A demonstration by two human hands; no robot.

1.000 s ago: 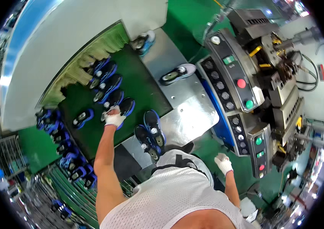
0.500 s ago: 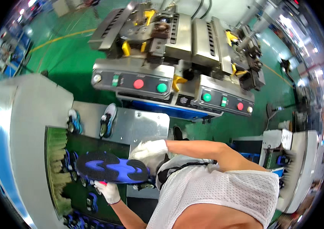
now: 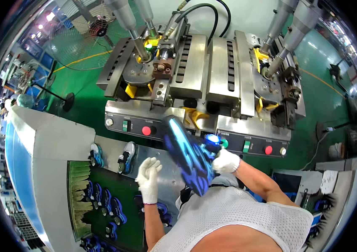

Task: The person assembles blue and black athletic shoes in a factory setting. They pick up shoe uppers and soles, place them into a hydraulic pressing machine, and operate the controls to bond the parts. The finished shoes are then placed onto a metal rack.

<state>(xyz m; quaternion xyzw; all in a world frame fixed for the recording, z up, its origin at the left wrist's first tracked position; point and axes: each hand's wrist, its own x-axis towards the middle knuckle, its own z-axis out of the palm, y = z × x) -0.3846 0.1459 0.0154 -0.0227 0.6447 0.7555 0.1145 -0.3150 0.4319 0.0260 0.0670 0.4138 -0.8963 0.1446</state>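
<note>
A blue and black sneaker [image 3: 187,155] with light-blue streaks is held up on its side before the machine's control panels. My right hand [image 3: 226,161], in a white glove, grips it from the right near its ankle opening. What fills that opening is hard to make out. My left hand [image 3: 148,178], also gloved in white, is raised to the left of the sneaker. Its fingers point up, open and apart from the sneaker. The sneaker hides part of the left panel [image 3: 134,126], and a green button [image 3: 224,143] on the right one is partly covered.
A two-station metal machine [image 3: 189,69] with yellow clamps stands ahead. Several blue sneakers lie on a green conveyor [image 3: 132,227] at the left, by a bristle curtain [image 3: 77,197]. Two paler sneakers [image 3: 126,157] sit on a metal ledge. A fan [image 3: 98,27] stands far left.
The sneaker has moved up and right and turned from sole-up onto its side. My left hand has let go of it; my right hand still holds it. The view has shifted.
</note>
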